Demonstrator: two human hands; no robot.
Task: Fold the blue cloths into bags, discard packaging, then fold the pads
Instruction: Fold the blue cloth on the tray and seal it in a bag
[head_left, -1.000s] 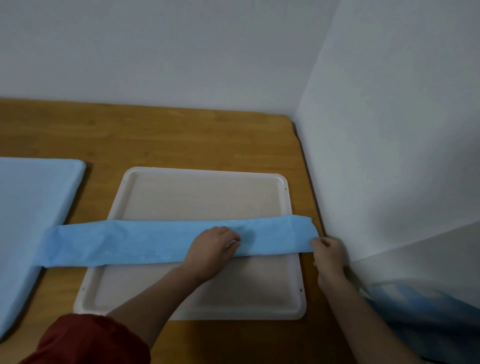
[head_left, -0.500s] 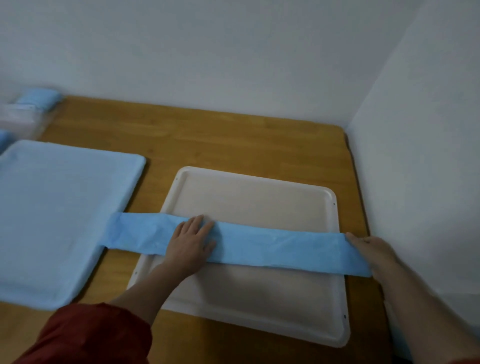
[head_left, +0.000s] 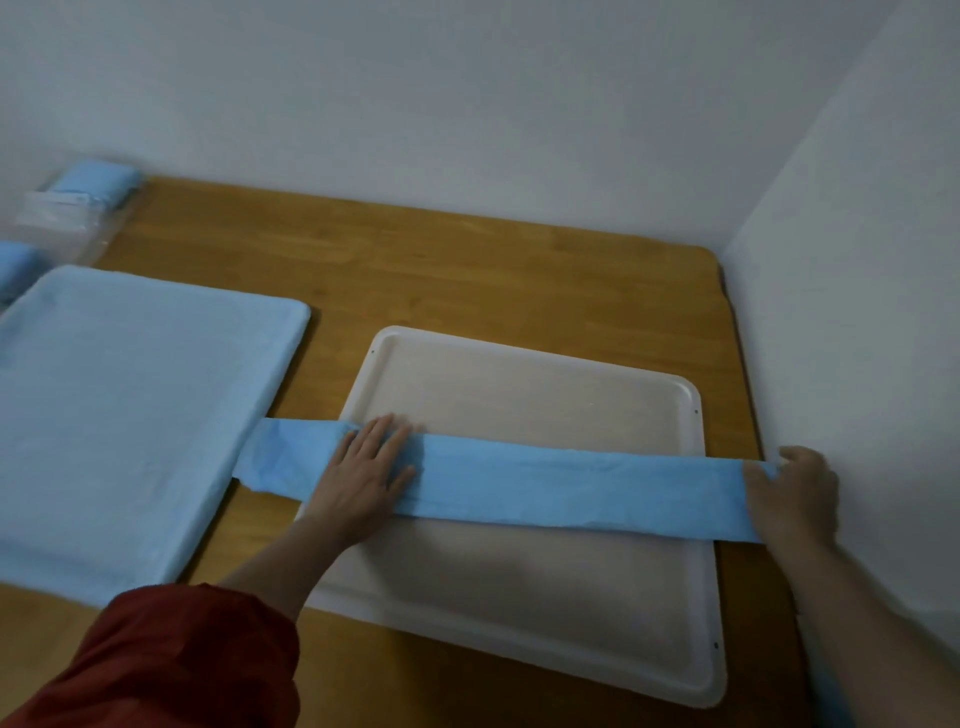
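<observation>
The blue cloth (head_left: 571, 488), a long strip across the tray (head_left: 519, 384), is mid-fold. The left hand (head_left: 363, 475) presses it flat-fingered; the right hand (head_left: 795, 493) pinches its end, probably to carry it leftward.

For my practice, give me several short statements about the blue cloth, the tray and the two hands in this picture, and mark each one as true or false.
1. The blue strip lies across the white tray. True.
2. The left hand lifts the blue strip into the air. False: it presses flat on the strip, with straight fingers, near the tray's left edge.
3. The right hand grips the right end of the blue strip. True.
4. The light blue pad lies inside the white tray. False: it lies on the table, to the left of the tray.
5. The left end of the blue strip reaches past the tray's left edge. True.
</observation>
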